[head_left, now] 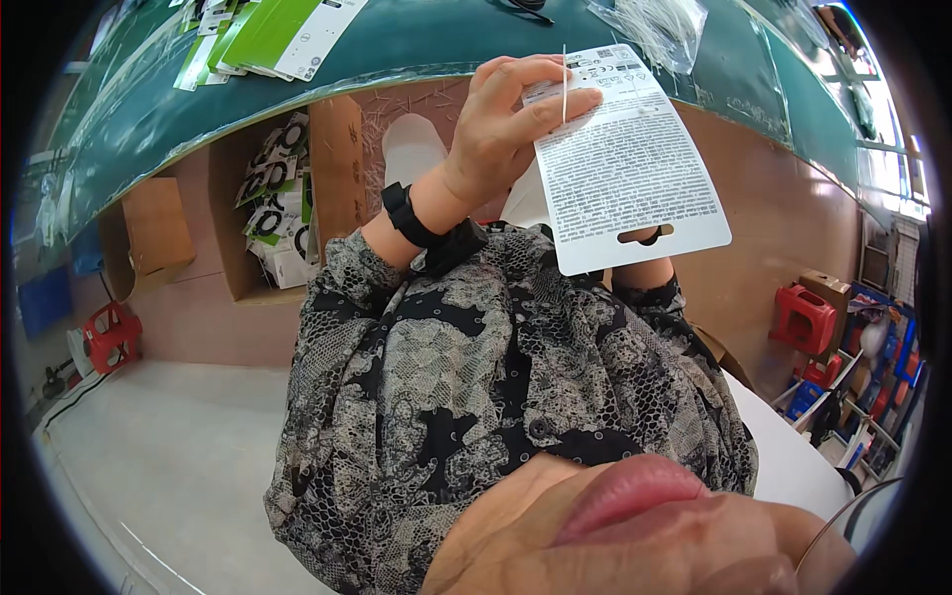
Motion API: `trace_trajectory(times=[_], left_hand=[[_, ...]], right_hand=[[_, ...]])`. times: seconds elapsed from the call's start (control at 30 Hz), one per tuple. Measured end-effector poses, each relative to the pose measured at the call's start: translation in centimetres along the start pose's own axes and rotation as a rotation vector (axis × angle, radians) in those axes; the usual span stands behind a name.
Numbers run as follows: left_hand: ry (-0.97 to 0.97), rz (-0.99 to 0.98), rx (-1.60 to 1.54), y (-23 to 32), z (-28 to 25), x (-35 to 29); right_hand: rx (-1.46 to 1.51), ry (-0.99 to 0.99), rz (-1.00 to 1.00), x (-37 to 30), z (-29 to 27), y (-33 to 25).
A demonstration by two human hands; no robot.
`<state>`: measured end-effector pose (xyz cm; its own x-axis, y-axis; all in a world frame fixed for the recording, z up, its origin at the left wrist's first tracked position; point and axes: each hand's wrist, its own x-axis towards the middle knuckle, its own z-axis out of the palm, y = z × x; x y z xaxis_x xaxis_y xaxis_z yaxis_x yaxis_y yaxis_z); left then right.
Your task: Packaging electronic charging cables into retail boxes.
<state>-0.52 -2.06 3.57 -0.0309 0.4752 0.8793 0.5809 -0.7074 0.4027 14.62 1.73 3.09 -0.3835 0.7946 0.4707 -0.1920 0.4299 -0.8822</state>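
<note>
A white packaging card point(635, 178) with dense small print and a hang hole is held up in front of my chest, its hole end toward me. My left hand point(511, 109) pinches its far left edge, the thumb on the printed side. A thin white plastic tie point(564, 84) stands upright at that edge, by the thumb and forefinger. Behind the card is my right hand, its fingers hidden; just the right wrist point(645, 273) shows below. Something dark shows through the hang hole, too little to name.
Green-and-white cards point(283, 40) lie piled on the green table point(397, 50) at far left. A clear bag of white ties point(659, 30) and a black cable point(531, 10) lie farther right. Below the edge stands a cardboard box point(337, 169) of packaged cables. Red stools point(803, 317) stand right.
</note>
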Motion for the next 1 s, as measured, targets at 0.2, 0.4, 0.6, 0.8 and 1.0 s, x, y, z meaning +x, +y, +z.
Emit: trace_trajectory(times=[0.2, 0.4, 0.6, 0.8, 1.0], left_hand=[[-0.004, -0.04, -0.035, 0.2, 0.1, 0.1], [-0.014, -0.028, -0.026, 0.0, -0.4, -0.5], [-0.039, 0.045, -0.007, 0.3, -0.4, 0.5], [-0.036, 0.037, -0.004, 0.2, -0.4, 0.1], [-0.036, 0.038, -0.002, 0.2, -0.4, 0.1]], right_hand=[[0.011, 0.004, 0.006, 0.2, -0.2, -0.1], [0.047, -0.018, 0.023, 0.3, 0.1, 1.2], [0.044, 0.003, 0.027, 0.0, -0.2, 0.1], [0.067, 0.001, 0.045, -0.1, -0.2, 0.5], [0.1, 0.002, 0.074, -0.1, -0.5, 0.7]])
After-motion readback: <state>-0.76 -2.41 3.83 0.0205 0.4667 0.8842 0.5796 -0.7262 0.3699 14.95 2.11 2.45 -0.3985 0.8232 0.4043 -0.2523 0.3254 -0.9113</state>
